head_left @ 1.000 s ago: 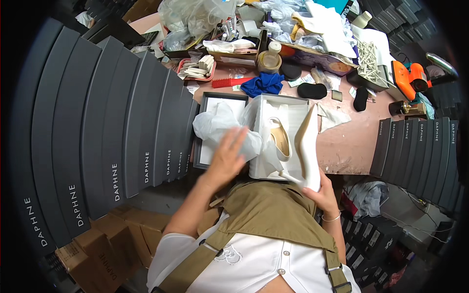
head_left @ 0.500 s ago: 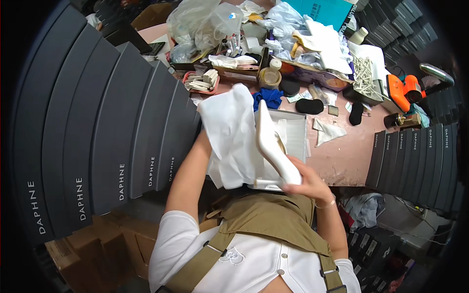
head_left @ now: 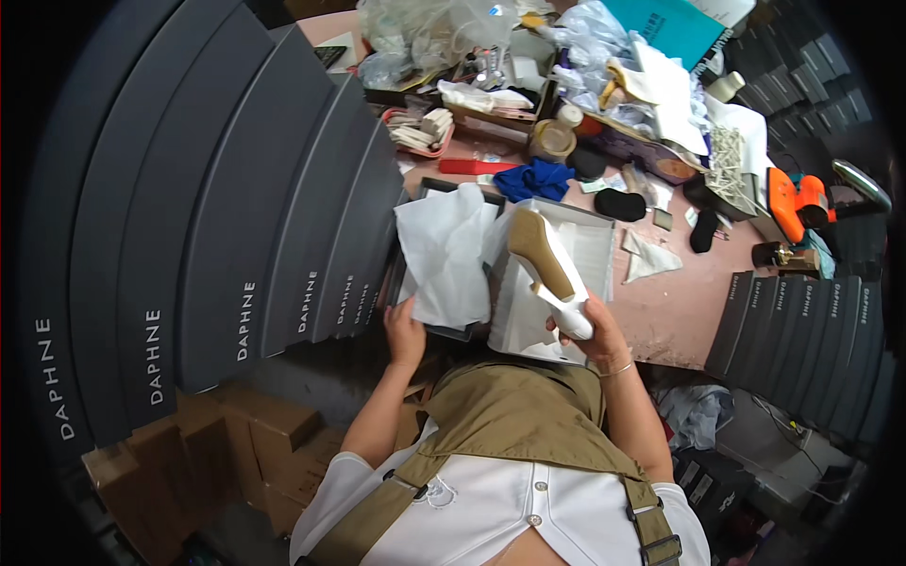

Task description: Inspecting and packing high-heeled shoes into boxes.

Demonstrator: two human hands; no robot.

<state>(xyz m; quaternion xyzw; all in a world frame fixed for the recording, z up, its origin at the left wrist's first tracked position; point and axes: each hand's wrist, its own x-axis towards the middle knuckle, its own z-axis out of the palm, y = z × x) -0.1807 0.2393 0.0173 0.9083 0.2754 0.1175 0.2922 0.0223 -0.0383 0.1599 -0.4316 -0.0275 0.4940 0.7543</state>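
Observation:
My right hand (head_left: 604, 332) is closed round the heel end of a white high-heeled shoe (head_left: 547, 259), its tan sole turned up toward me. Beneath the shoe stands an open shoebox (head_left: 596, 241) lined with white paper. To its left lies a dark box lid (head_left: 460, 332), with a crumpled sheet of white tissue paper (head_left: 442, 259) spread over it. At the lid's near left corner is my left hand (head_left: 406, 335), fingers stretched forward, apparently holding nothing; its fingertips are partly hard to make out.
Dark shoeboxes (head_left: 226, 217) stand in a tall row at left, with more boxes (head_left: 802, 330) at right. Behind the work area are a blue cloth (head_left: 534, 179), a jar (head_left: 552, 140), a basket of white blocks (head_left: 418, 130), black pads (head_left: 620, 205) and an orange tool (head_left: 797, 203).
The tissue paper has come down onto the lid, and my left hand has drawn back toward me. My right hand has turned the shoe so its sole shows.

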